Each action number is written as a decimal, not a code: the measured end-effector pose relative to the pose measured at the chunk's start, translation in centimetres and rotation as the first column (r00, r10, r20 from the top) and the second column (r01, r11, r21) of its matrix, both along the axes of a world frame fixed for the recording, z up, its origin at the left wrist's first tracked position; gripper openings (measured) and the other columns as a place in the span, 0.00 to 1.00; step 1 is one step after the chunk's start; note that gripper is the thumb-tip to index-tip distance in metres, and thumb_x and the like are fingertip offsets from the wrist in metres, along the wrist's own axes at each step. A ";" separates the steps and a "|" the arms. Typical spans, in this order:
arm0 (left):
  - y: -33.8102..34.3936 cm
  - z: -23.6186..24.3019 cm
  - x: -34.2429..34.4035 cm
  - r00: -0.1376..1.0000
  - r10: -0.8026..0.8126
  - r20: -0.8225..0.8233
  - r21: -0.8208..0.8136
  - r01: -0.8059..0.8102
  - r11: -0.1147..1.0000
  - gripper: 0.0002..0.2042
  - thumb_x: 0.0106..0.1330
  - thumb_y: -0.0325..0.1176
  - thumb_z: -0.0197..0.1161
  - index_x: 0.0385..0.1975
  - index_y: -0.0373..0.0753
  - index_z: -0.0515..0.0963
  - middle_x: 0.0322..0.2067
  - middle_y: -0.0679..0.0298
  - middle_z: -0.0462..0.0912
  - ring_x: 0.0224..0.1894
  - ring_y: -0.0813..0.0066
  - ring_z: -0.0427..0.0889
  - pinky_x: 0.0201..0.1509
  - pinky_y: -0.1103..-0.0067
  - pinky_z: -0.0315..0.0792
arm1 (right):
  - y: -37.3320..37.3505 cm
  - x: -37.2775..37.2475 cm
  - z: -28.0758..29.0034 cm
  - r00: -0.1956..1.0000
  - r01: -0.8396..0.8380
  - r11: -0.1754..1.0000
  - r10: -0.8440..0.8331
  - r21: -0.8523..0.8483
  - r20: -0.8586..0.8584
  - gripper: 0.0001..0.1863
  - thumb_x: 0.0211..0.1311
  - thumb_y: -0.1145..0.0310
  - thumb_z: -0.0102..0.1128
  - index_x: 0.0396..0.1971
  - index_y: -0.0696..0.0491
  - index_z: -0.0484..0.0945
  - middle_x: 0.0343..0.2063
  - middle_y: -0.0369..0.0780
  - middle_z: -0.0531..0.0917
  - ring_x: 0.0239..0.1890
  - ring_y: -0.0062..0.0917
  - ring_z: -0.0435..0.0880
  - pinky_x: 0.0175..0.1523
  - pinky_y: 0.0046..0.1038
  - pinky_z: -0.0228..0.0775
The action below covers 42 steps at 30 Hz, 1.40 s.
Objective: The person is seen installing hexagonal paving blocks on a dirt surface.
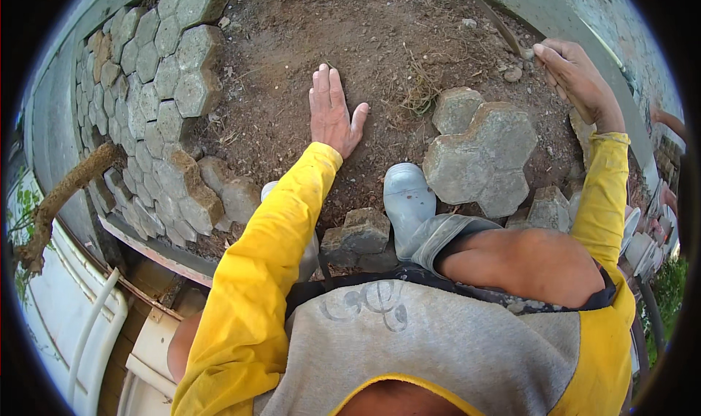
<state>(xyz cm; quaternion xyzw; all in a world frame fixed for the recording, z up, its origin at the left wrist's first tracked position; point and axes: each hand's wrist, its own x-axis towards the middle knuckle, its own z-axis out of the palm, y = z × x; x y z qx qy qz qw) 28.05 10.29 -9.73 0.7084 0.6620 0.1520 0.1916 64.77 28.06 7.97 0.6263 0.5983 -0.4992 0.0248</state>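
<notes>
My left hand (pixel 335 113) lies flat on the bare dirt (pixel 270 66), fingers stretched out, with nothing held. At the upper right, my right hand (pixel 573 84) is closed on a long, thin, dark tool (pixel 496 22) beside the concrete edge; its exact shape is unclear. Below that hand lies a stack of loose hexagon-lobed concrete pavers (pixel 475 164). Laid grey pavers (pixel 168 73) cover the left side of the bed, their raised broken edge facing the dirt. A pale rubber boot (pixel 405 197) stands between my hands, next to more loose pavers (pixel 358 233).
A concrete edge (pixel 613 66) bounds the bed on the right; another person's arm (pixel 668 120) shows beyond it. A rough branch (pixel 73 190) juts in at left above white pipes (pixel 109 328). More pavers (pixel 548 212) lie beside my right knee.
</notes>
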 end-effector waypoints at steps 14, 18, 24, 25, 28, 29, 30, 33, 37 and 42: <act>13.7 -1.1 16.4 0.912 -0.063 0.405 0.216 -0.029 0.976 0.30 0.72 0.42 0.51 0.67 0.28 0.59 0.68 0.41 0.60 0.71 0.43 0.59 0.75 0.59 0.53 | -7.8 5.9 0.6 0.677 0.734 0.641 -0.665 0.222 -0.316 0.19 0.72 0.50 0.55 0.37 0.52 0.78 0.20 0.30 0.75 0.16 0.12 0.73 0.20 0.15 0.65; 15.2 0.1 22.0 0.760 -0.120 0.639 0.059 0.107 0.992 0.34 0.73 0.45 0.48 0.69 0.24 0.52 0.70 0.37 0.53 0.74 0.43 0.51 0.77 0.64 0.46 | -6.2 4.2 0.8 0.666 0.729 0.655 -0.612 0.199 -0.425 0.18 0.73 0.52 0.54 0.38 0.53 0.79 0.21 0.31 0.76 0.17 0.12 0.74 0.20 0.15 0.66; 16.0 4.7 26.1 0.378 0.024 0.925 -0.285 0.653 0.701 0.37 0.74 0.48 0.46 0.71 0.23 0.47 0.71 0.35 0.50 0.76 0.49 0.48 0.78 0.69 0.44 | -3.7 -0.7 0.3 0.681 0.689 0.710 -0.568 0.144 -0.462 0.17 0.74 0.54 0.53 0.39 0.54 0.77 0.21 0.32 0.76 0.17 0.13 0.74 0.20 0.15 0.65; 16.5 4.5 25.1 0.367 -0.133 0.921 -0.195 0.727 0.659 0.35 0.74 0.48 0.47 0.70 0.25 0.51 0.70 0.37 0.56 0.74 0.49 0.54 0.77 0.68 0.49 | -3.6 -1.2 0.4 0.678 0.685 0.716 -0.559 0.136 -0.477 0.17 0.74 0.54 0.53 0.39 0.54 0.77 0.21 0.32 0.76 0.17 0.13 0.74 0.20 0.15 0.65; 15.6 6.0 20.1 0.530 -0.275 0.802 -0.039 0.506 0.861 0.21 0.69 0.41 0.55 0.57 0.36 0.76 0.55 0.46 0.79 0.58 0.50 0.78 0.64 0.65 0.68 | -5.0 0.6 2.8 0.753 0.573 0.819 -0.519 0.017 -0.404 0.14 0.72 0.56 0.55 0.38 0.52 0.74 0.20 0.31 0.73 0.17 0.12 0.71 0.20 0.17 0.63; 15.6 5.2 17.1 0.640 -0.221 0.736 0.088 0.232 0.969 0.17 0.67 0.36 0.57 0.52 0.35 0.78 0.48 0.48 0.82 0.52 0.54 0.81 0.61 0.67 0.71 | -4.9 1.6 2.8 0.749 0.579 0.815 -0.520 0.024 -0.412 0.14 0.72 0.56 0.55 0.38 0.52 0.74 0.20 0.31 0.73 0.17 0.12 0.71 0.20 0.17 0.63; 16.0 4.8 13.4 0.744 -0.074 0.664 0.122 -0.009 0.993 0.15 0.65 0.31 0.59 0.51 0.35 0.78 0.44 0.51 0.81 0.48 0.55 0.81 0.59 0.69 0.72 | -5.1 2.5 2.0 0.839 0.460 0.888 -0.436 -0.001 -0.326 0.14 0.71 0.56 0.56 0.37 0.52 0.74 0.20 0.31 0.72 0.17 0.12 0.71 0.21 0.17 0.63; 19.9 0.6 2.9 0.924 0.213 0.316 0.427 -0.339 0.838 0.21 0.65 0.34 0.59 0.58 0.35 0.72 0.56 0.44 0.71 0.61 0.48 0.68 0.67 0.63 0.62 | -5.0 2.7 0.5 0.935 0.293 0.956 -0.292 -0.027 -0.200 0.13 0.70 0.57 0.57 0.34 0.53 0.74 0.19 0.31 0.72 0.16 0.13 0.71 0.21 0.18 0.62; 22.4 -2.2 2.6 0.932 0.349 0.100 0.269 -0.363 0.892 0.27 0.67 0.41 0.57 0.64 0.34 0.66 0.68 0.39 0.55 0.69 0.40 0.58 0.72 0.55 0.54 | -5.6 4.6 -3.5 0.949 0.263 0.954 -0.283 -0.142 -0.142 0.14 0.70 0.58 0.56 0.33 0.54 0.74 0.19 0.31 0.73 0.16 0.15 0.72 0.22 0.21 0.64; 19.9 -2.9 6.5 0.981 0.184 0.063 0.265 -0.194 0.945 0.28 0.70 0.46 0.54 0.64 0.32 0.67 0.66 0.35 0.59 0.68 0.39 0.59 0.73 0.56 0.52 | -9.5 7.8 -5.1 0.860 0.500 0.857 -0.508 -0.128 -0.043 0.15 0.70 0.56 0.55 0.32 0.53 0.73 0.19 0.33 0.74 0.16 0.16 0.72 0.22 0.22 0.65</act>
